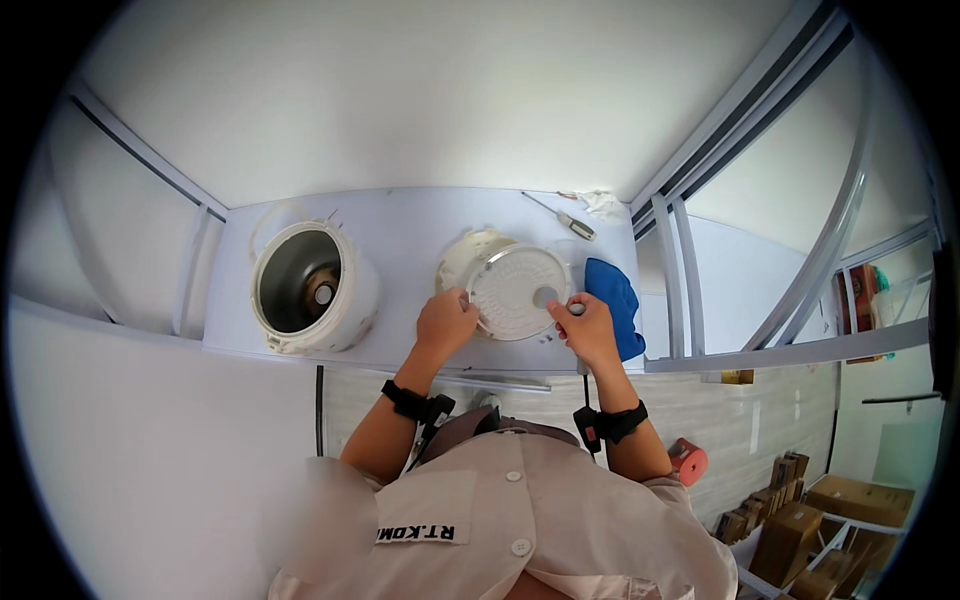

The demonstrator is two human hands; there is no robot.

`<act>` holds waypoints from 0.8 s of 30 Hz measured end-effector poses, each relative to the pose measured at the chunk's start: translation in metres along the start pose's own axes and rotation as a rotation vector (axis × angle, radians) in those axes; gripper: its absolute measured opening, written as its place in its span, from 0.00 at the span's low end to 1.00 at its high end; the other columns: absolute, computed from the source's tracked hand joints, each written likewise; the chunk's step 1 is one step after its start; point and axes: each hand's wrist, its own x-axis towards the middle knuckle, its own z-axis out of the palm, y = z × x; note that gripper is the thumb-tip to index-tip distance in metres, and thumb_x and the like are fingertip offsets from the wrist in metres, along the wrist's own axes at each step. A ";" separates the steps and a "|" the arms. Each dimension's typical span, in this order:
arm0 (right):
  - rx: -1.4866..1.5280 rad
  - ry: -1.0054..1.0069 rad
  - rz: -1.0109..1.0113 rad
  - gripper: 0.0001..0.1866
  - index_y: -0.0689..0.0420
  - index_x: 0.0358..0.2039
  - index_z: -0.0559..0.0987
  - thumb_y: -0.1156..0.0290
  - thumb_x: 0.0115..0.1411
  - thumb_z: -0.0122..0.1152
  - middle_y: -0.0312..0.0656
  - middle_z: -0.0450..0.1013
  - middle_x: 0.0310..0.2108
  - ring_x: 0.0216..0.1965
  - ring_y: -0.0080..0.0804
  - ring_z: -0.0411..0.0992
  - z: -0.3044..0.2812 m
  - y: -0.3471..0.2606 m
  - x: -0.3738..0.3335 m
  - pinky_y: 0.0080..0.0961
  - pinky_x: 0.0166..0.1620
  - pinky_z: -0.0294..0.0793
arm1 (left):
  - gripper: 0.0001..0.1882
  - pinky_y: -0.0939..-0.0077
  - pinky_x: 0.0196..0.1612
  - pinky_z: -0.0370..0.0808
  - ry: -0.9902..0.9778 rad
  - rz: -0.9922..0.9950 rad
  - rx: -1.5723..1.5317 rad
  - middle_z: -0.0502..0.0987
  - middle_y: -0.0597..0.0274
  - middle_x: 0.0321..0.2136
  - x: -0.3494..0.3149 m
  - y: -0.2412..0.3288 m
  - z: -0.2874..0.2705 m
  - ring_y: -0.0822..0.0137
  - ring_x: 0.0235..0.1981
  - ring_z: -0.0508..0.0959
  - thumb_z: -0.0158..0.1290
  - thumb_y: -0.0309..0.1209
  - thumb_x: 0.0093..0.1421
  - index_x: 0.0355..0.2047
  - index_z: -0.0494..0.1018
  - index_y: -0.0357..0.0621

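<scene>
A round white lid [515, 292] with a pale rim is tilted over another cream-white round part [465, 255] on the table. My left hand [447, 322] is closed, pinching the lid's left edge. At its lower right edge, the fingertips of my right hand [590, 328] meet the lid beside a round grey patch [545, 297]. That hand is wrapped round what looks like a screwdriver [577, 310]; its grey end shows above the fist and a thin dark shaft points back toward me. My palm hides most of its handle.
On the left stands a white rice cooker body [360, 300], its dark inside facing up. A second screwdriver [575, 226] lies at the back right near a crumpled white tissue [603, 204]. Blue cloth [612, 300] lies by the right edge. A metal frame [672, 275] rises alongside.
</scene>
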 end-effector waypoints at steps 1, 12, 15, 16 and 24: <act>0.000 -0.013 0.010 0.20 0.64 0.33 0.79 0.59 0.61 0.76 0.40 0.78 0.20 0.20 0.22 0.75 -0.001 0.001 0.000 0.21 0.24 0.72 | 0.19 0.54 0.49 0.82 0.006 0.005 0.004 0.86 0.48 0.39 0.000 0.000 0.001 0.45 0.44 0.85 0.58 0.39 0.62 0.47 0.83 0.40; 0.198 -0.007 0.011 0.15 0.59 0.32 0.75 0.65 0.64 0.74 0.37 0.76 0.21 0.18 0.20 0.72 0.003 -0.030 -0.006 0.19 0.21 0.68 | 0.21 0.62 0.44 0.83 -0.064 0.025 -0.102 0.87 0.49 0.34 0.002 0.006 0.006 0.51 0.37 0.87 0.61 0.38 0.60 0.48 0.83 0.35; 0.257 -0.023 -0.024 0.14 0.59 0.33 0.75 0.67 0.63 0.74 0.37 0.76 0.21 0.18 0.20 0.72 0.010 -0.034 0.001 0.19 0.21 0.69 | 0.22 0.61 0.44 0.83 -0.046 0.044 -0.080 0.87 0.48 0.33 0.004 0.003 0.012 0.50 0.37 0.87 0.61 0.38 0.60 0.49 0.83 0.35; 0.227 -0.025 -0.037 0.13 0.59 0.33 0.76 0.67 0.63 0.74 0.37 0.76 0.21 0.18 0.20 0.72 0.012 -0.037 0.003 0.19 0.21 0.68 | 0.22 0.61 0.44 0.83 -0.038 0.050 -0.084 0.87 0.48 0.33 0.004 0.001 0.014 0.50 0.37 0.87 0.61 0.39 0.60 0.49 0.83 0.34; -0.186 0.101 -0.418 0.11 0.57 0.33 0.80 0.64 0.61 0.73 0.40 0.74 0.15 0.15 0.30 0.73 0.038 -0.060 0.008 0.31 0.23 0.71 | 0.23 0.59 0.45 0.82 -0.041 0.082 -0.126 0.86 0.46 0.36 0.001 -0.005 0.012 0.47 0.39 0.86 0.60 0.41 0.65 0.51 0.82 0.34</act>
